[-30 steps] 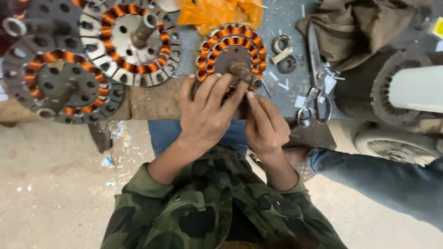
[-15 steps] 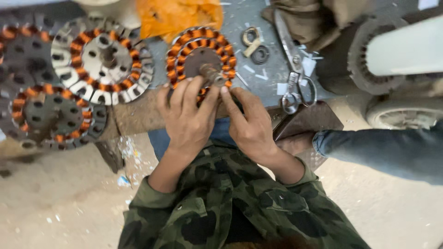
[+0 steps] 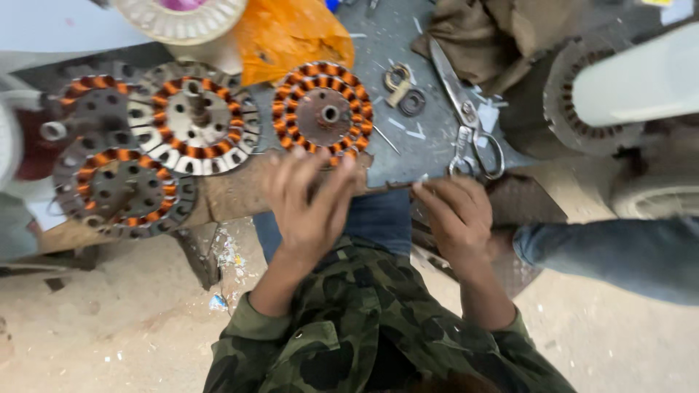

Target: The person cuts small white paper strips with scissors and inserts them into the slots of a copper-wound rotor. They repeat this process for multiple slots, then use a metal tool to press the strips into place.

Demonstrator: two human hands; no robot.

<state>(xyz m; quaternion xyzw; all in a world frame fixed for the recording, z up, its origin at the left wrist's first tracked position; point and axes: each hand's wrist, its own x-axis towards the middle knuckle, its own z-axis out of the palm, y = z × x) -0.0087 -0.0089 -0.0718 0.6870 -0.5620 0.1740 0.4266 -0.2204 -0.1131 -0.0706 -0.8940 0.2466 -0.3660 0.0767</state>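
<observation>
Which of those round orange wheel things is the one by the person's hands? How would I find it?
Start at the grey bench, with scissors lying on it. Left of the scissors, just above the left hand, lies a round stator ringed with orange coils. Unlike the three stators farther left, it lies alone, below the orange bag, with a reddish-brown middle.

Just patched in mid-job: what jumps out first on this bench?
The copper-wound stator, a round disc ringed with orange coils, lies at the bench's near edge, with the left hand just below it, fingertips at its rim. Three similar stators crowd the left side, and long scissors lie to the right, above the right hand.
</observation>
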